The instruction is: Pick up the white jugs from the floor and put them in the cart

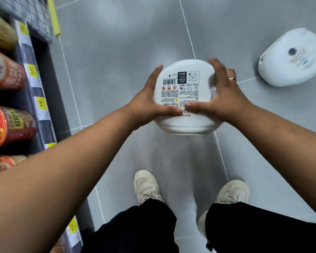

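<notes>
A white jug (185, 84) with a printed label and barcode is held between both hands over the grey tiled floor. My left hand (150, 101) grips its left side, thumb across the label. My right hand (221, 95), with a ring on one finger, grips its right side, thumb meeting the left thumb near the label's lower edge. A second white jug (292, 61) lies on its side on the floor at the upper right, blurred. No cart shows clearly in this view.
A store shelf (35, 92) with yellow price tags and red snack canisters (5, 73) runs along the left. A wire grid with a yellow edge (54, 19) sits at the top left. My two feet in pale shoes (148, 187) stand below the jug.
</notes>
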A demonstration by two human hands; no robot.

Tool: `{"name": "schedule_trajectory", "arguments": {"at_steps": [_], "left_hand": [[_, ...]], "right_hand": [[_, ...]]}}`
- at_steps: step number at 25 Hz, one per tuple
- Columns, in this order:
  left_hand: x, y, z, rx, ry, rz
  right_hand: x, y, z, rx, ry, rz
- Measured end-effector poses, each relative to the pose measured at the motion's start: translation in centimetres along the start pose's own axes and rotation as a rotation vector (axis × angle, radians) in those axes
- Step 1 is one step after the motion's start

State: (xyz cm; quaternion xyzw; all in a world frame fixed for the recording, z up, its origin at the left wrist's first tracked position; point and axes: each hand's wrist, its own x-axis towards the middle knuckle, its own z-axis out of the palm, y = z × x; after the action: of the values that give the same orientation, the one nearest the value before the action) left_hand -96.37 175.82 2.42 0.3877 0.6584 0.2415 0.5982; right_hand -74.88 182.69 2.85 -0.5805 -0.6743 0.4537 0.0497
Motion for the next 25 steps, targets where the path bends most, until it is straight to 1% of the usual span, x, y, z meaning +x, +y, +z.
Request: {"name": "schedule_trajectory", "arguments": {"at_steps": [3, 7, 9, 12, 14, 19, 22, 25], "left_hand": [[-5.9, 9.5, -0.3, 0.025, -0.038, 0.034], [-14.4, 22.7, -0.3, 0.108, -0.089, 0.096], [-18.2, 28.0, 0.1, 0.153, -0.106, 0.136], [-23.9, 35.7, 1.2, 0.249, -0.164, 0.238], [-27.4, 40.1, 2.5, 0.336, -0.215, 0.310], [-34.2, 47.2, 7.3, 0.517, -0.402, 0.488], [-39.4, 50.4, 13.5, 0.574, -0.613, 0.581], [-45.2, 51.0, 21.1, 0.627, -0.802, 0.609]], "right_hand": [[-5.6, -5.6, -7.4, 0.016, 0.038, 0.000], [-14.5, -13.7, -18.4, 0.049, 0.139, 0.000], [-18.7, -16.9, -22.5, 0.068, 0.183, 0.012], [-25.8, -20.9, -28.1, 0.118, 0.315, 0.050], [-30.8, -22.6, -31.1, 0.139, 0.448, 0.091], [-43.0, -23.8, -33.8, 0.192, 0.705, 0.188], [-53.0, -22.2, -35.0, 0.262, 0.883, 0.299], [-63.2, -19.8, -34.8, 0.319, 1.034, 0.411]]}}
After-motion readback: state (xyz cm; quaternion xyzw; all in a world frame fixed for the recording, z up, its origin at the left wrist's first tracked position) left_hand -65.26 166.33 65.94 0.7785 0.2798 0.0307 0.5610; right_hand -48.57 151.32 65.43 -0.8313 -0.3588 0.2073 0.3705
